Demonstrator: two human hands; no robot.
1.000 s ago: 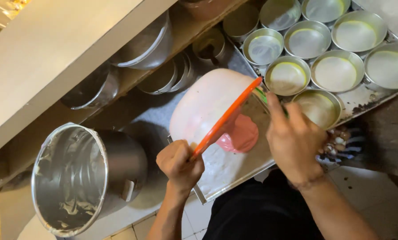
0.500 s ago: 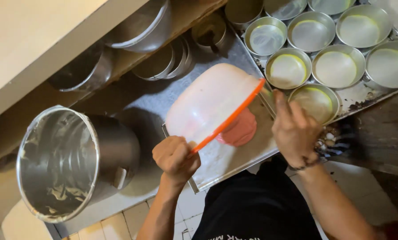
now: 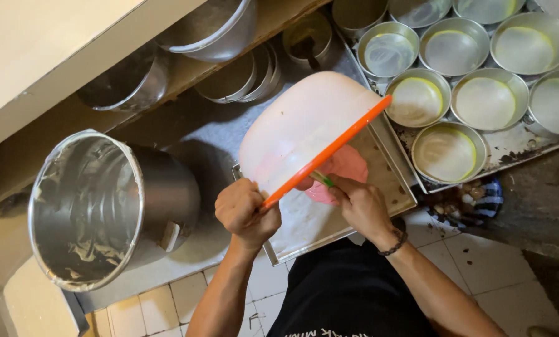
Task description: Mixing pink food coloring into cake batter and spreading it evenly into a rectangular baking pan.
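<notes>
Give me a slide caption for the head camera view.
Left hand tilts an orange-rimmed plastic bowl while right hand scrapes pink batter onto a metal tray.

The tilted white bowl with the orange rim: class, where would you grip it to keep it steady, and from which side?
Probably at the orange rim, at its low near end, coming from the person's side, as the left hand does. The bowl is tipped mouth-down over the metal tray; its smooth domed wall offers no hold, while the right hand works underneath.
</notes>
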